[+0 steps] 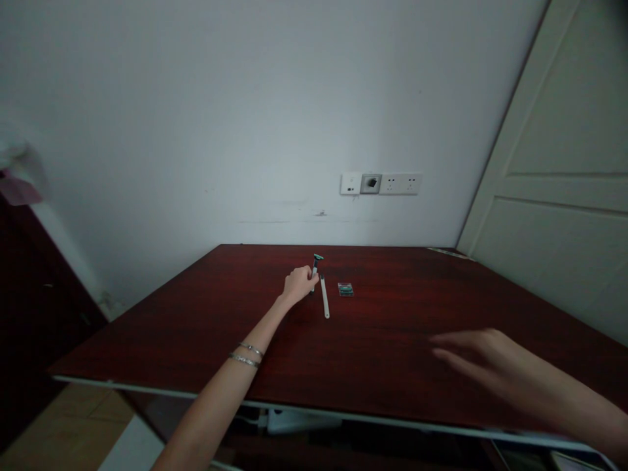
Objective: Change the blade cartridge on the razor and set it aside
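My left hand (299,284), with two bracelets on its wrist, is closed around the handle of a razor (315,264). The razor stands upright, its green-edged head above my fingers. Just right of that hand, a slim white handle (325,299) with a dark tip lies on the table; its kind I cannot make out. Beside it rests a small clear case (345,289) with something green inside. My right hand (483,353) is over the table at the right, blurred by motion, thumb and fingers apart, holding nothing.
The dark red table (383,353) reaches back to a white wall with sockets (400,184) and a switch plate. A pale door (564,150) stands at the right. Below the table's front edge, a white object (304,420) with a cable sits on a shelf.
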A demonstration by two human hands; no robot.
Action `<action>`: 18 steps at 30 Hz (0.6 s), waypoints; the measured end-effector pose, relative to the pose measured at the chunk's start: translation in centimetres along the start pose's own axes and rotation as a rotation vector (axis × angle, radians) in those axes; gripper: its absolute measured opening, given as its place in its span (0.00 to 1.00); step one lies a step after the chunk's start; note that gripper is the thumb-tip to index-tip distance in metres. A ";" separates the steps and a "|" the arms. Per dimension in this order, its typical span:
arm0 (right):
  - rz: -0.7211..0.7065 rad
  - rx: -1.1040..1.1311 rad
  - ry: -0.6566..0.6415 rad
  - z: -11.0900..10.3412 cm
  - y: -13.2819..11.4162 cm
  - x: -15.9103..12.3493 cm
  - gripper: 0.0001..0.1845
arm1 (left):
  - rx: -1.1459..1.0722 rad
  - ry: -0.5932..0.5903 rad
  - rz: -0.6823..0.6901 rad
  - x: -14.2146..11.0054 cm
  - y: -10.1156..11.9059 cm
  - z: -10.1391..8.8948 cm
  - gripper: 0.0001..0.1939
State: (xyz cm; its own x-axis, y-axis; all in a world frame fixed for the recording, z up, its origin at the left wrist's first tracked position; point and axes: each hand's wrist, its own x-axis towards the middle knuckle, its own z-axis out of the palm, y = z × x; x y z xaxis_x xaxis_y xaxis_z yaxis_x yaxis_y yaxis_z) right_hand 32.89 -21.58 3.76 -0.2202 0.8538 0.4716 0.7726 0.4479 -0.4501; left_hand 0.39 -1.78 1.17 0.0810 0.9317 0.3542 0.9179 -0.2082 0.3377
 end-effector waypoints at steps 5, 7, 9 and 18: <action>-0.070 0.161 -0.046 5.6 -4.0 10.0 0.13 | -0.146 0.145 0.163 -1.2 0.8 -0.7 0.14; -0.058 0.234 0.024 8.5 -4.0 13.4 0.12 | -0.192 0.171 0.208 -1.7 1.1 -0.7 0.14; -0.011 0.348 0.073 11.3 -3.6 16.2 0.11 | -0.220 0.181 0.228 -2.0 1.4 -0.6 0.14; 0.166 1.153 -0.182 16.4 -3.5 19.8 0.19 | -0.316 0.165 0.248 -2.4 2.1 -0.4 0.14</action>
State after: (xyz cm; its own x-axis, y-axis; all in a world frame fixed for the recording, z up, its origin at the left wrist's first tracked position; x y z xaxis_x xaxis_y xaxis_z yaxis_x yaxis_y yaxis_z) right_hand 16.05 -1.83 2.21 -0.3215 0.9077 0.2695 -0.1747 0.2228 -0.9591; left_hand 1.91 -4.58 1.38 0.1978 0.7872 0.5842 0.7126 -0.5247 0.4658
